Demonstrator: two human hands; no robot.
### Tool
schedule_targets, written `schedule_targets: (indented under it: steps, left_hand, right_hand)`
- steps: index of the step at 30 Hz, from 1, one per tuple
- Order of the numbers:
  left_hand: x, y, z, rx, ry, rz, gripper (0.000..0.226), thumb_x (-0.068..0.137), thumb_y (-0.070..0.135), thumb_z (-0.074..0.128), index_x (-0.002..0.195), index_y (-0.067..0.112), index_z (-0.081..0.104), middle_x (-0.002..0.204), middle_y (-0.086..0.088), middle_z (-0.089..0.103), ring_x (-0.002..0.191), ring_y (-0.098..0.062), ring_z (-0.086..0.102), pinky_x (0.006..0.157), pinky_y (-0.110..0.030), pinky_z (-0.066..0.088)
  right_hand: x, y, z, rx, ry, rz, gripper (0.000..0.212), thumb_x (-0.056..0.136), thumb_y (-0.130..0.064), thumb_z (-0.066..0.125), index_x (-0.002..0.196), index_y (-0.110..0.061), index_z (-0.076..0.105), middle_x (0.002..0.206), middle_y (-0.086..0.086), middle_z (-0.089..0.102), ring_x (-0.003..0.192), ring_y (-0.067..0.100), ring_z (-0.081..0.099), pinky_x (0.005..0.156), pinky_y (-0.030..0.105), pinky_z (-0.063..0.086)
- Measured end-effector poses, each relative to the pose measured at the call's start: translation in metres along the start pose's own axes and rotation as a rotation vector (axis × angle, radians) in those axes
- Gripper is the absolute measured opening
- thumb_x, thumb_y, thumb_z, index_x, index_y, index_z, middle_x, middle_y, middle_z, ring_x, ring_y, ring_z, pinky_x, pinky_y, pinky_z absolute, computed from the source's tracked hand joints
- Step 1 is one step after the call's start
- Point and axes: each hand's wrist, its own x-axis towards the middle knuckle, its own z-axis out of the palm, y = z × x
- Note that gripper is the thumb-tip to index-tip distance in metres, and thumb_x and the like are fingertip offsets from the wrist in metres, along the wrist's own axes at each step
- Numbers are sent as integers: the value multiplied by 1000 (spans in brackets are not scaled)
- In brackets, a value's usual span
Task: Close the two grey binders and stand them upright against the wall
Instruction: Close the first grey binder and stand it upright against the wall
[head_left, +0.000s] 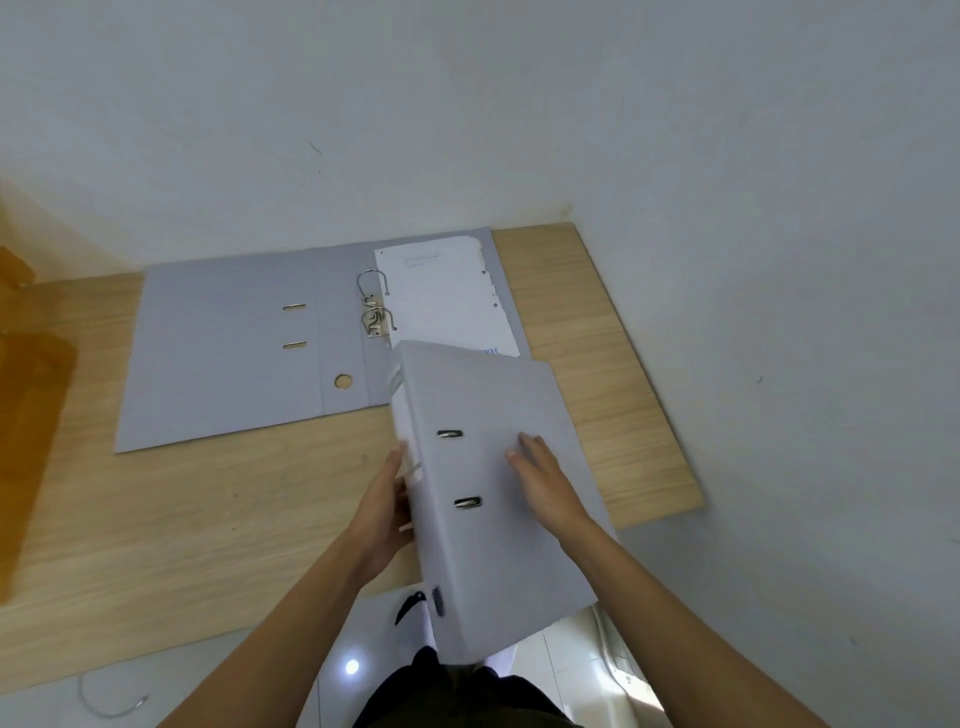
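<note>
Nearest the camera, the closed grey binder (493, 499) overhangs the front edge of the wooden desk (208, 519). The left hand (382, 506) has its grip clamped on the binder's page edge; the right hand (545, 480) lies flat on the cover, fingers apart. Beyond, the open grey binder (234, 343) lies flat with loose paper (447, 296), its far edge touching the white wall (467, 104).

Soft even daylight, slight blur, wide-angle bending at edges.
</note>
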Motion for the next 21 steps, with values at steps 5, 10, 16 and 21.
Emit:
schedule_targets:
  steps: [5,10,16,21]
  left_hand:
    - [-15,31,48,10,-399,84,59,93,67,50,138,31,63,137,-1,69,128,-21,64,102,-40,55]
    - [-24,56,73,159,-473,170,48,92,55,63,135,34,62,128,6,74,118,-14,70,96,-38,58]
    - [-30,92,97,344,-550,495,62,85,44,77,141,38,51,130,14,71,117,-11,70,83,-26,60]
    - [-13,103,123,547,-511,749,87,81,33,83,151,36,32,128,28,67,115,3,67,83,-14,56]
  right_hand:
    - [-26,-30,5,67,95,-115,64,101,-61,28,160,-41,13,170,-16,8,157,10,2,128,48,3]
    - [-42,-59,-11,209,148,-199,74,87,-79,34,155,-52,21,166,-20,25,152,6,27,125,47,23]
    - [-50,-96,-51,178,228,-434,79,87,-70,54,157,-45,26,159,-19,42,142,2,44,118,42,39]
    - [-48,-108,-90,100,284,-527,78,84,-54,73,152,-45,36,145,-22,57,131,3,57,104,35,53]
